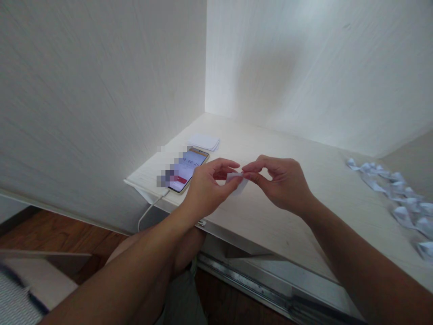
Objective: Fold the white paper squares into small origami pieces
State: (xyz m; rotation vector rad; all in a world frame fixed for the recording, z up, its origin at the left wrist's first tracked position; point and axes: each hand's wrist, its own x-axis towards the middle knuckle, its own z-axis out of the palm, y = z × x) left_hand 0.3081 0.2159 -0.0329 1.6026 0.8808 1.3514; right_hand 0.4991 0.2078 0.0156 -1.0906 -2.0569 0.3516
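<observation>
A small white piece of paper [239,187] is held up over the desk top between my two hands. My left hand [211,184] pinches it between thumb and fingers on its left side. From the right, my right hand [279,180] grips its upper edge with thumb and index finger. The fingertips of both hands nearly meet at the paper. Part of the sheet is hidden behind my left thumb, and I cannot tell how it is folded.
A phone [192,168] showing a running timer lies left of my hands, its white cable [148,208] hanging over the edge. Behind it is a stack of white paper [204,141]. Several twisted white paper pieces [404,198] lie at the right. Pale walls [270,58] enclose the desk top [264,221].
</observation>
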